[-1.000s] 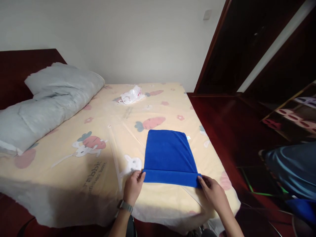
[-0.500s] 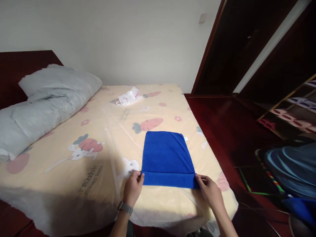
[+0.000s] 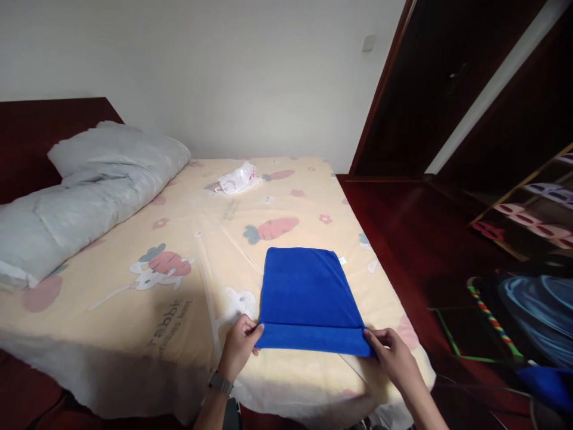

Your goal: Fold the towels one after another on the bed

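A blue cloth (image 3: 308,286) lies flat on the bed's patterned sheet (image 3: 179,334), its near edge turned over into a straight band. My left hand (image 3: 239,344) pinches the left end of that band between thumb and fingers. At the band's right end, my right hand (image 3: 394,355) pinches the cloth in the same way. A small white tag sticks out from the cloth's upper right side. On my left wrist is a watch (image 3: 221,383).
A crumpled white plastic bag (image 3: 239,179) lies toward the back of the bed. The grey quilt (image 3: 98,185) is heaped at the left by the dark headboard (image 3: 49,128). To the right, a rack holds slippers (image 3: 532,221) above the dark red floor (image 3: 385,215).
The view has shifted slightly, so the scene sits a little lower. Both hands still pinch the cloth, and the folded band looks slightly narrower.
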The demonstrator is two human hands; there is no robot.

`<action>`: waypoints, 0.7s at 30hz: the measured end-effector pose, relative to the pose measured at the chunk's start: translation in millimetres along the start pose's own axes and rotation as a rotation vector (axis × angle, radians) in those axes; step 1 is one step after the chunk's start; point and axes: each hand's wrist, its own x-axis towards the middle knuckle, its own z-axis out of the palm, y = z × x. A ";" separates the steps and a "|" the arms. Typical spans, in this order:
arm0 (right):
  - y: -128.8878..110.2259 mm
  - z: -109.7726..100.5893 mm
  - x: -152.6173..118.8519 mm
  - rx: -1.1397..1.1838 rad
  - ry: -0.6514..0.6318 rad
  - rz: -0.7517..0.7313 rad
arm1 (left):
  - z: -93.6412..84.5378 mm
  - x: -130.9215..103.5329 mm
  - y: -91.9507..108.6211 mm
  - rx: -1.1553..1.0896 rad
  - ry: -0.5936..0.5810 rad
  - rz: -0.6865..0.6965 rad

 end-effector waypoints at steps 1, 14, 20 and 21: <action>0.7 -1.0 -1.8 -0.092 -0.019 0.040 | -0.8 -1.8 -1.0 0.051 -0.014 0.007; -14.5 -10.2 -30.5 -0.278 -0.352 -0.486 | -18.9 -21.8 26.3 0.462 -0.280 0.510; -2.7 -9.4 -18.2 -0.130 -0.227 -0.336 | -20.8 -14.5 20.7 0.304 -0.221 0.403; -3.4 -8.9 -16.1 -0.091 -0.202 -0.309 | -20.0 -12.4 19.7 0.285 -0.206 0.367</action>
